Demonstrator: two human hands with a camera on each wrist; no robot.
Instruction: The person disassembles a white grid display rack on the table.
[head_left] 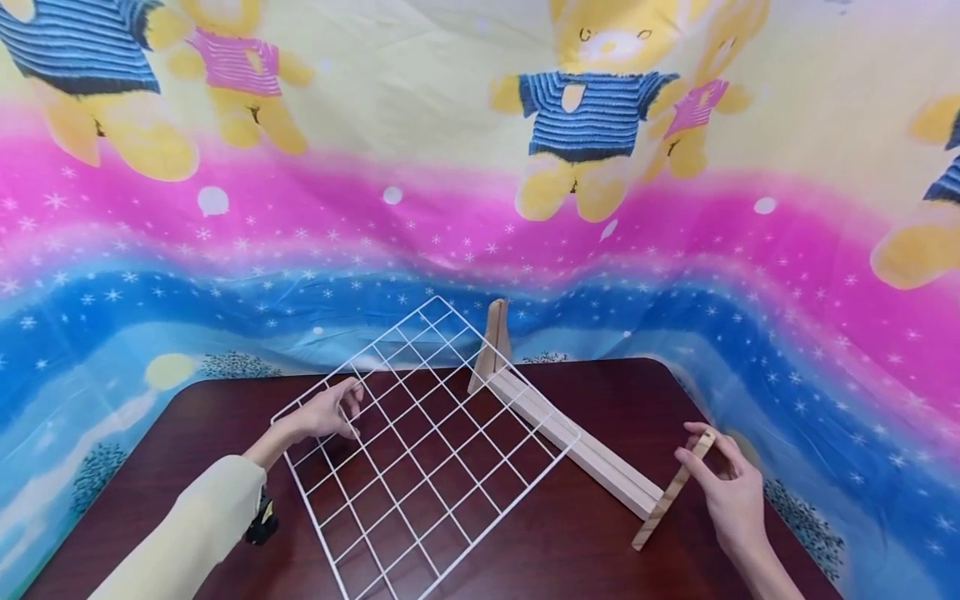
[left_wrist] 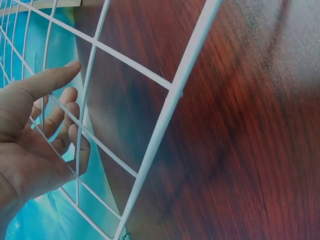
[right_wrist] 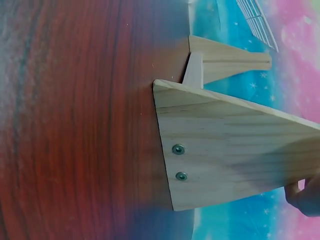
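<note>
A white wire grid panel [head_left: 500, 516] is tilted above the table on the left, its shadow falling on the wood in the left wrist view. My left hand [head_left: 326, 412] holds it near its left corner, fingers curled among the wires and thumb [left_wrist: 55, 80] extended. To the right stands a pale wooden frame: a long rail [head_left: 577, 442] joins two upright end boards. My right hand [head_left: 731, 492] pinches the top of the near end board [right_wrist: 225, 145], which shows two bolt heads [right_wrist: 178, 149]. The far end board [head_left: 491, 346] stands at the back, partly behind the grid.
Beneath everything is a dark red-brown table [head_left: 570, 533] with rounded back corners. A curtain [head_left: 420, 225] printed with bears and snowflakes hangs close behind and along the sides. A dark band with a device [head_left: 262, 521] is on the left wrist.
</note>
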